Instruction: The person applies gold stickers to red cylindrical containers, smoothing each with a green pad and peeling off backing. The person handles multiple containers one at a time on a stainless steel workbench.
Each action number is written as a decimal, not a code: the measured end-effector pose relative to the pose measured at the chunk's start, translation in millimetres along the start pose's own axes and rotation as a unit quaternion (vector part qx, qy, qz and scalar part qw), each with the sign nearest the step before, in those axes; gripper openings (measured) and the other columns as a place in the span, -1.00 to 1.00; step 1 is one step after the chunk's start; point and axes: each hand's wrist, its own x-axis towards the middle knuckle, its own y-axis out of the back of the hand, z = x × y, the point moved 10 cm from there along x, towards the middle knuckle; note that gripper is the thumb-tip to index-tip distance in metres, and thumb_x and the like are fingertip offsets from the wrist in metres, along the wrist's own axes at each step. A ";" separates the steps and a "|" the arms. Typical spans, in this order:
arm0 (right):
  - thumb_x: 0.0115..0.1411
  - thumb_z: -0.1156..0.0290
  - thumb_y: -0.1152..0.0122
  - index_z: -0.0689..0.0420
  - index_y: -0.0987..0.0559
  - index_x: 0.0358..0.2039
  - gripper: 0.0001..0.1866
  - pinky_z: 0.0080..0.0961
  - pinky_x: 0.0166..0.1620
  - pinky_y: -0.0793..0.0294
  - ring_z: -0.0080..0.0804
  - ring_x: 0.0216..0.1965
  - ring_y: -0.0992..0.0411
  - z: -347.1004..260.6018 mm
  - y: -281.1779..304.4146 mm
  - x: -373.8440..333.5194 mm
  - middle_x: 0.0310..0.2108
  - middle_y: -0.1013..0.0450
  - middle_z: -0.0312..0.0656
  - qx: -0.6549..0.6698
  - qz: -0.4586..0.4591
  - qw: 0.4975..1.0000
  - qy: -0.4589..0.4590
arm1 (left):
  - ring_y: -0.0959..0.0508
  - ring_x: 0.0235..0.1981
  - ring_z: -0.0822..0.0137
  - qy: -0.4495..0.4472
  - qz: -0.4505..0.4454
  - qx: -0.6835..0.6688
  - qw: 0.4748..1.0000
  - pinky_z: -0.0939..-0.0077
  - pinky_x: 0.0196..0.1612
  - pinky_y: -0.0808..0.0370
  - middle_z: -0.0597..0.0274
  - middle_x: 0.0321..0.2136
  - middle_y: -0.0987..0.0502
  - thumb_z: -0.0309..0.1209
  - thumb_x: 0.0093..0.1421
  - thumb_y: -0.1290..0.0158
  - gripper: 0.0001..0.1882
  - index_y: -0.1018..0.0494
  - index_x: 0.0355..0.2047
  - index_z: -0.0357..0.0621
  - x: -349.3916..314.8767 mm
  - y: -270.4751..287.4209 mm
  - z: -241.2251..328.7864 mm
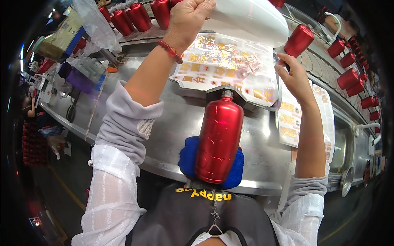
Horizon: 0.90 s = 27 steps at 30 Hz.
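Pinched in the fingers of my left hand [189, 19] is the edge of a curled, glossy white sheet [250, 20], raised over a sheet of gold stickers [223, 67]. My right hand [294, 78] is at the sticker sheet's right edge, thumb and fingers curled toward each other. Something dark shows between them, too small to make out. In front of me a shiny red bottle [219, 139] lies with its bare threaded neck pointing away, against a dark holder [226, 91]. Its lower part rests on a blue padded cloth [188, 158].
Several red bottles [138, 17] stand at the back left, and one red bottle [299, 40] is beyond my right hand. More line a conveyor [316, 67] on the right. Another sticker sheet [289, 123] lies under my right forearm. A purple bottle [76, 78] is at left on the metal table [164, 153].
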 end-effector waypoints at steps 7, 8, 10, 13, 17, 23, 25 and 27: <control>0.29 -0.06 -0.26 0.31 -0.35 0.24 -0.24 -0.59 -0.34 -0.55 -0.44 -0.11 -0.52 -64.3 -36.5 -7.5 -0.05 -0.55 -0.01 0.449 -0.126 0.879 -0.103 | -0.58 -0.23 0.55 -0.098 -0.064 -0.026 0.993 0.66 -0.18 -0.51 0.30 -0.22 -0.63 -0.39 0.42 -0.02 -0.76 -0.55 -0.06 -0.29 -31.7 -51.2 42.4; 0.27 -0.12 -0.26 0.30 -0.37 0.21 -0.22 -0.56 -0.34 -0.58 -0.43 -0.10 -0.53 -69.2 -41.4 -10.3 -0.03 -0.55 0.02 0.503 -0.126 0.849 -0.104 | -0.44 -0.60 0.55 -0.122 0.006 0.177 0.977 0.54 -0.46 -0.42 0.24 -0.63 -0.49 -0.29 0.32 -0.12 -0.72 -0.55 -0.38 -0.31 -40.4 -63.2 60.2; 0.31 -0.06 -0.22 0.24 -0.47 0.07 -0.40 -0.46 -0.37 -0.62 -0.35 -0.12 -0.57 -80.0 -30.8 -19.4 -0.08 -0.56 0.00 0.626 -0.088 0.772 -0.066 | -0.50 -0.60 0.53 -0.088 -0.039 0.036 0.995 0.52 -0.49 -0.42 0.24 -0.64 -0.48 -0.34 0.34 -0.11 -0.74 -0.53 -0.40 -0.30 -65.3 -106.8 65.0; 0.39 0.24 -0.16 0.21 -0.50 0.06 -0.64 -0.26 -0.06 -0.64 -0.28 -0.07 -0.58 -60.6 9.6 -60.3 -0.07 -0.57 -0.08 0.738 -0.059 0.672 -0.009 | -0.62 -0.47 0.14 -0.182 -0.177 0.230 0.939 0.36 -0.35 -0.53 0.06 -0.51 -0.59 -0.36 0.28 -0.12 -0.78 -0.53 -0.37 -0.31 -109.2 -171.9 96.9; 0.38 0.30 -0.07 0.27 -0.49 0.02 -0.67 -0.13 -0.11 -0.59 -0.20 -0.06 -0.53 -17.9 101.4 -181.6 -0.05 -0.53 -0.06 0.684 0.104 0.720 -0.047 | -0.63 -0.24 0.08 -0.344 -0.179 0.205 0.899 0.35 -0.12 -0.52 -0.04 -0.23 -0.63 -0.38 0.26 -0.14 -0.73 -0.55 -0.09 -0.26 -160.7 -202.0 150.4; 0.34 0.40 0.09 0.25 -0.35 0.23 -0.53 -0.34 -0.22 -0.28 -0.15 0.24 -0.29 78.5 229.9 -442.0 0.22 -0.37 -0.01 0.673 0.310 0.671 -0.020 | -0.56 -0.08 0.45 -0.130 -0.135 0.033 0.982 0.52 0.03 -0.47 0.13 -0.07 -0.61 -0.42 0.43 0.01 -0.72 -0.51 0.01 -0.36 -186.3 -102.8 105.7; 0.35 0.42 0.10 0.24 -0.34 0.23 -0.55 -0.32 -0.18 -0.30 -0.14 0.20 -0.30 143.5 250.4 -562.2 0.20 -0.36 -0.01 0.661 0.388 0.639 -0.062 | -0.53 -0.04 0.50 -0.078 -0.081 0.038 0.993 0.56 0.08 -0.43 0.16 -0.04 -0.59 -0.42 0.44 0.02 -0.73 -0.51 0.02 -0.34 -212.2 -85.1 90.3; 0.40 0.33 0.04 0.26 -0.36 0.18 -0.59 -0.29 -0.19 -0.37 -0.15 0.01 -0.37 212.8 273.8 -701.9 0.10 -0.43 -0.01 0.593 0.472 0.639 -0.128 | -0.50 -0.02 0.52 -0.023 -0.017 0.008 1.000 0.58 0.11 -0.40 0.20 -0.03 -0.58 -0.42 0.44 0.03 -0.73 -0.52 0.02 -0.31 -222.7 -61.9 56.2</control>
